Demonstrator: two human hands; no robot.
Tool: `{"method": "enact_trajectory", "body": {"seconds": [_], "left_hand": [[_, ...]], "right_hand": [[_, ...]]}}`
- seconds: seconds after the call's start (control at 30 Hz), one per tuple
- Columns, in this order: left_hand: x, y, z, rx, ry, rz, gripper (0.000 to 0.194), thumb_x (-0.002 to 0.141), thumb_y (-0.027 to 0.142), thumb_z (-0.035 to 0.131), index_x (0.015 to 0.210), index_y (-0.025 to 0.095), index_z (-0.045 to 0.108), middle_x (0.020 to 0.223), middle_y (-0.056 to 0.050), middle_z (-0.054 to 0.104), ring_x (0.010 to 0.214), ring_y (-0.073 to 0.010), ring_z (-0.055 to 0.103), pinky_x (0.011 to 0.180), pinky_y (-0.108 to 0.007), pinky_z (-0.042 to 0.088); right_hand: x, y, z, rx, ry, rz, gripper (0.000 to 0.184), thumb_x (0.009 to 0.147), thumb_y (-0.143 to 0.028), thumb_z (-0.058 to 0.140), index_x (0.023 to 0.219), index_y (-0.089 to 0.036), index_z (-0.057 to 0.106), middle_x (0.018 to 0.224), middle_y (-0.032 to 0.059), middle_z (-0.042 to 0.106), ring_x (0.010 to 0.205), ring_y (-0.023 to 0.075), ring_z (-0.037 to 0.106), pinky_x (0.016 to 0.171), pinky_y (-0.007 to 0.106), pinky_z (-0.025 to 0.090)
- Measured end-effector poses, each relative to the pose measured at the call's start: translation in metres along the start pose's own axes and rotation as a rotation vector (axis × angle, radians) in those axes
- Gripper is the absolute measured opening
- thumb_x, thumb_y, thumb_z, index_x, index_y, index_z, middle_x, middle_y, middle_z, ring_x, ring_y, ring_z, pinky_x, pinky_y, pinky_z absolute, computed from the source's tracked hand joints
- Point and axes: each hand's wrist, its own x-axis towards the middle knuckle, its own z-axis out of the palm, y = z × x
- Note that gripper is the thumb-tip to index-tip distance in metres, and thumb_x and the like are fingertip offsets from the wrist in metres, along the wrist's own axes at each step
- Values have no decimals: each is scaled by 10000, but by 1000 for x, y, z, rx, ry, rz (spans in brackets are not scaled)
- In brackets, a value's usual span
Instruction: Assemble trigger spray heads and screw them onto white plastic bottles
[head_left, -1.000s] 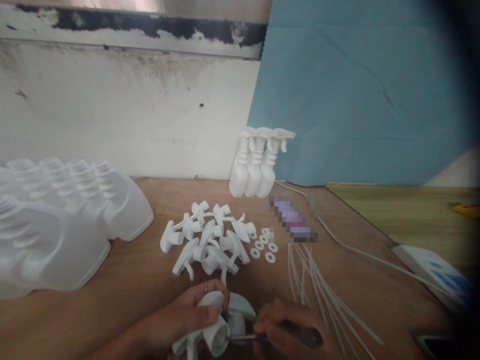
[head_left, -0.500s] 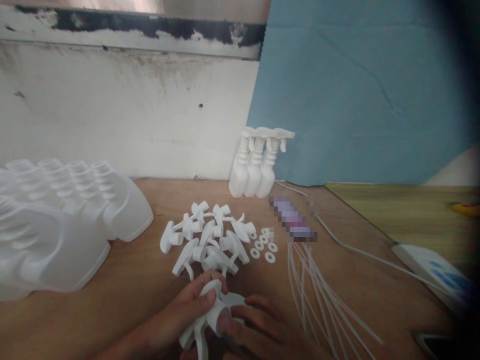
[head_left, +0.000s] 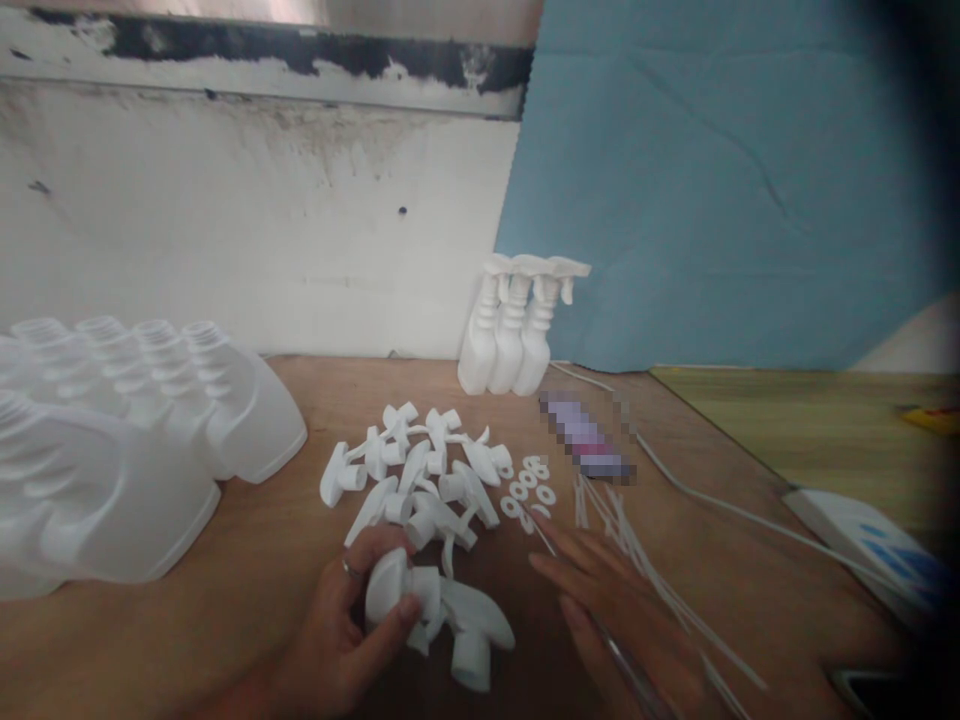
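A white trigger spray head (head_left: 390, 590) is held in my left hand (head_left: 349, 620), between thumb and fingers. Another spray head (head_left: 476, 625) lies just right of it, close to my left thumb. My right hand (head_left: 630, 600) is closed around a slender metal tool (head_left: 630, 668) whose exact kind I cannot make out. Its thin tip reaches toward the small white ring washers (head_left: 527, 478), and the fingers partly cover the nearest ones. Beyond my left hand, several more spray heads (head_left: 416, 465) form a loose pile.
Several white bottles (head_left: 255, 400) without heads stand at the left. Three bottles with spray heads (head_left: 502, 350) stand against the wall. Thin white tubes (head_left: 652, 560) lie at the right, below a blurred purple item (head_left: 585, 435). A white cable (head_left: 697, 492) crosses the table (head_left: 247, 620).
My right hand has moved away from the spray head, right and forward to the washers, with the metal tool now visible. My left hand has shifted left and turned the spray head.
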Motion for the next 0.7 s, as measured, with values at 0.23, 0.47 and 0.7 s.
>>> {"method": "enact_trajectory", "body": {"seconds": [0.23,0.47,0.7], "left_hand": [[10,11,-3,325,-24,183,276,876,247,586,1139,269,507,973,-42,597,872,-197,587,794,-315,485],[31,18,-7,598,34,361,492,866,209,596,1324,271,428,1298,-110,463,1232,-263,444,1035,-428,393],[141,32,3,516,155,463,358,832,203,603,1180,168,527,1208,-120,525,1196,-267,476,1062,-460,371]], "right_hand": [[11,6,-15,84,49,105,392,932,-203,478,1286,-320,598,1330,51,631,1201,261,610,1049,456,490],[13,-1,-15,127,-56,182,342,921,-202,518,1239,-276,623,1335,67,626,1173,259,628,1063,442,479],[8,11,-3,117,5,114,293,904,-177,543,1146,-265,683,1270,54,672,1162,241,634,1032,394,496]]}}
